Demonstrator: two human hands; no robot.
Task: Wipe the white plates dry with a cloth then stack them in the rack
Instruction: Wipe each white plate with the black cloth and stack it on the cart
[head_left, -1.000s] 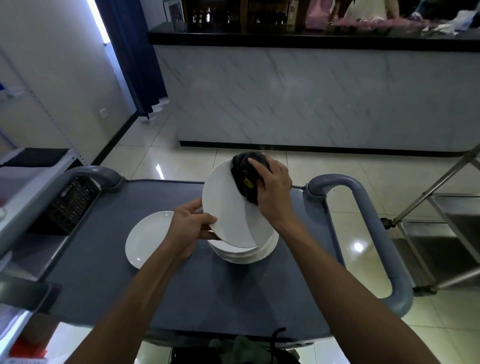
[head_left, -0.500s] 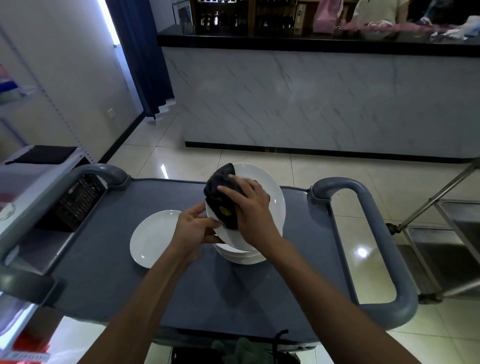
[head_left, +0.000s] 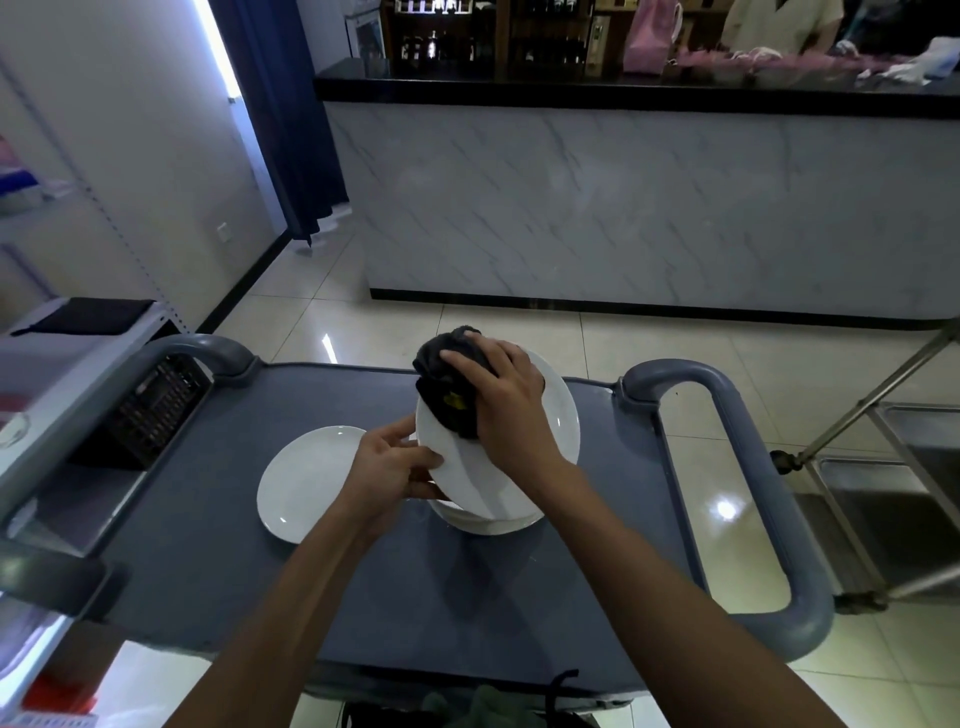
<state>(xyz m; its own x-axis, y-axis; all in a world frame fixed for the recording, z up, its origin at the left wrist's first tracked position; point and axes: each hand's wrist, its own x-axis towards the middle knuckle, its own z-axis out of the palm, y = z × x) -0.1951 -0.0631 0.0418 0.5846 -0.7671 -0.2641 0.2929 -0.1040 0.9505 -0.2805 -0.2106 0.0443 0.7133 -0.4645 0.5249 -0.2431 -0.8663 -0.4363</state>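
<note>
White plate (head_left: 556, 415) tilted betw. hands, over plate stack (head_left: 488, 519): left hand (head_left: 392, 467) pinches its rim, right hand (head_left: 506, 400) presses dark cloth (head_left: 449, 389) on it. Single plate (head_left: 306, 480) just left of left hand.

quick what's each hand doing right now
Left hand: grips the rim of the tilted round white plate.
Right hand: presses the bunched dark cloth against that plate, fingers curled over it.

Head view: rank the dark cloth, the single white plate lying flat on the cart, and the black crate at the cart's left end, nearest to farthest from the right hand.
1. Dark cloth: under the right hand, on the tilted plate.
2. Single white plate: flat on the cart, left of the stack.
3. Black crate: at the far left end.
</note>
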